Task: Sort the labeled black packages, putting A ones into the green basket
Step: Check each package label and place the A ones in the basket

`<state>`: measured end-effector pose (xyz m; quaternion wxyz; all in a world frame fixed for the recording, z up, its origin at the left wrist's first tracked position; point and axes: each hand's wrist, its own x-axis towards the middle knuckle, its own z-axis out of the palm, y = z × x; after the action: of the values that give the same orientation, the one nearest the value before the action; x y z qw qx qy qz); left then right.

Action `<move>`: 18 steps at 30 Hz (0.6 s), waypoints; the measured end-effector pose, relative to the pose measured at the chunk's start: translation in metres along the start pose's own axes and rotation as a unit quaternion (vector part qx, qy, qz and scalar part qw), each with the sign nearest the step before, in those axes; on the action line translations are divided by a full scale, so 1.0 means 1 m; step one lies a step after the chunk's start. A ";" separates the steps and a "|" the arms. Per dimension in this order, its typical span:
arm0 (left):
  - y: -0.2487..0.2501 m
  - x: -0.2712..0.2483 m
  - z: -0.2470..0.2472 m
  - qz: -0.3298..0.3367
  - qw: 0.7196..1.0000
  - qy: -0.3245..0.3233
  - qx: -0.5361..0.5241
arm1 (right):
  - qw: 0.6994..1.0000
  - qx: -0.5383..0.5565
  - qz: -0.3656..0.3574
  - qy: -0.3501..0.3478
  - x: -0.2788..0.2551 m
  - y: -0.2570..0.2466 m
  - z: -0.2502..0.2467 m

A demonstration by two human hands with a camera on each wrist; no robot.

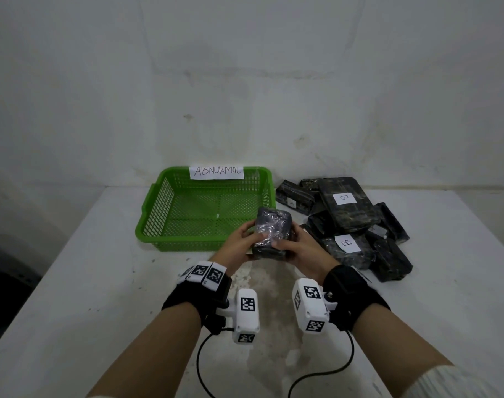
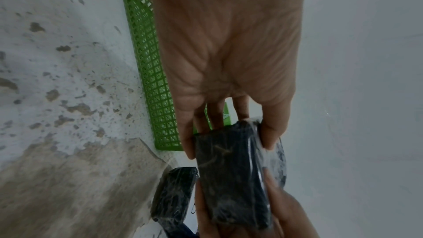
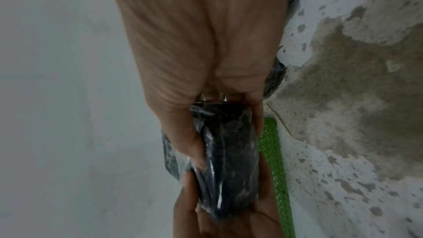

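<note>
Both hands, the left hand (image 1: pixel 239 242) and the right hand (image 1: pixel 299 248), grasp one black package (image 1: pixel 270 231) between them, thumbs on top, above the surface (image 1: pixel 101 297) at the green basket (image 1: pixel 156 208)'s near rim. Farther right lies the pile of black packages (image 1: pixel 348 214), two showing B labels.

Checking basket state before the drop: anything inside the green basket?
The green basket shows only bare mesh floor. Its near right corner is covered by the black package held in both hands, left hand and right hand.
</note>
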<state>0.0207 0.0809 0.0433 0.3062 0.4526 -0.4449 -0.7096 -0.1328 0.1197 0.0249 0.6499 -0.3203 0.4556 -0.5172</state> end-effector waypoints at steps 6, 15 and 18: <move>0.000 -0.001 0.002 0.015 0.999 0.028 -0.033 | 0.998 -0.043 -0.003 0.048 -0.001 0.000 0.000; 0.001 -0.001 -0.001 -0.001 0.998 0.057 0.003 | 0.997 -0.046 -0.042 0.054 0.000 -0.005 -0.004; 0.000 -0.005 0.002 -0.023 0.999 0.032 -0.011 | 0.993 -0.071 -0.054 0.072 0.003 -0.002 -0.004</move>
<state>0.0213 0.0854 0.0458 0.3094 0.4817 -0.4164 -0.7063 -0.1372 0.1164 0.0247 0.5624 -0.3518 0.5186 -0.5394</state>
